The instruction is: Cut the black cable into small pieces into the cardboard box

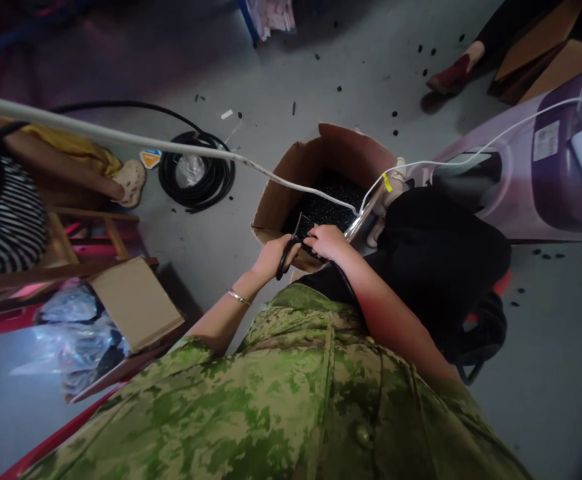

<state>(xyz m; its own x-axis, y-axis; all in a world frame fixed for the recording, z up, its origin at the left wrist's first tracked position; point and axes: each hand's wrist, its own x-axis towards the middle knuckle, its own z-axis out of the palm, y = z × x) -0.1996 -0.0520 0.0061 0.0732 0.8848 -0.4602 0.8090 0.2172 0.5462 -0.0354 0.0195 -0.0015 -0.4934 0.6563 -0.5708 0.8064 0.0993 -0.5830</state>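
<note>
My left hand (274, 257) is wrapped round the black handles of a pair of scissors (285, 257), whose blades point up and away over a cardboard box. A silver bracelet circles the left wrist. Close beside it, my right hand (327, 241) has its fingers pinched together on something small and dark, too small to name. Both hands are over the near edge of the open cardboard box (275, 200). Many small black pieces (333, 203) lie inside the box.
A coil of black hose (171, 183) lies on the floor at left. White cable (171, 143) crosses above the box. A purple-grey machine (511, 173) stands at right. An open carton (138, 303) with plastic bags is at lower left. Other people's feet show at left and upper right.
</note>
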